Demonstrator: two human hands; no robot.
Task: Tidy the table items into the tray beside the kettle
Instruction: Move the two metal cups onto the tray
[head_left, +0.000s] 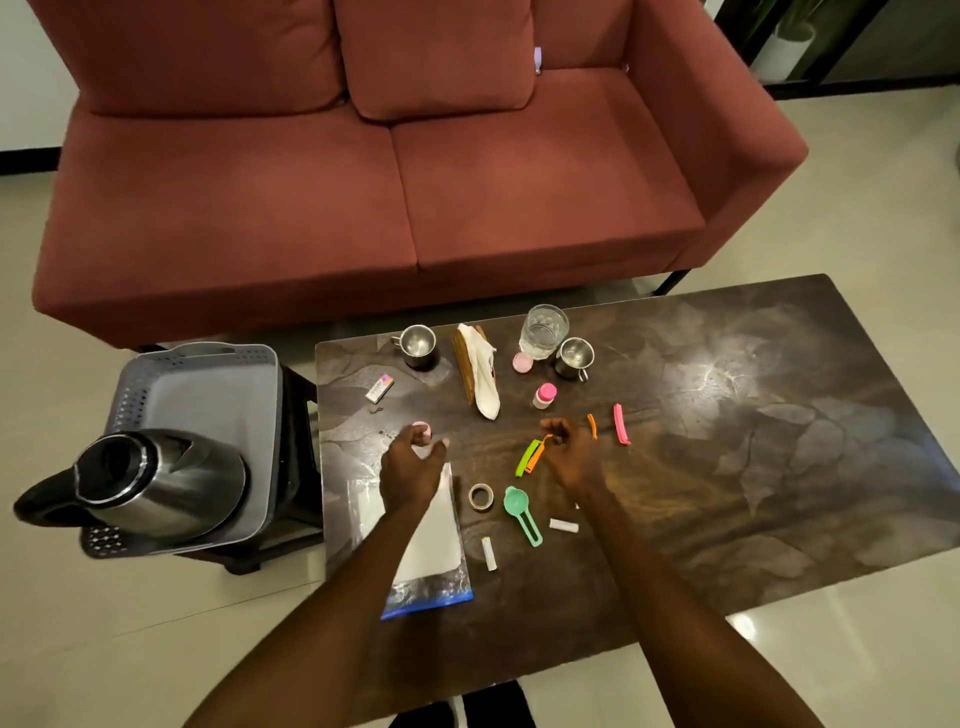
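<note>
The left hand (413, 462) curls round a small pink-capped bottle (422, 430); the right hand (569, 457) pinches orange and green clips (531, 456) mid-frame. Either could slip before reaching the tray (208, 395) at left, beside the kettle (156, 480)

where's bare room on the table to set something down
The table's right side, beyond the pink clip, is bare. So is the grey tray behind the kettle. It is crowded between the steel cups and the plastic bag.

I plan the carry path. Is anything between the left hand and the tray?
Nothing visible blocks it. The left hand is near the table's left edge, and the tray lies just past it; the kettle sits on the tray's near part.
</note>
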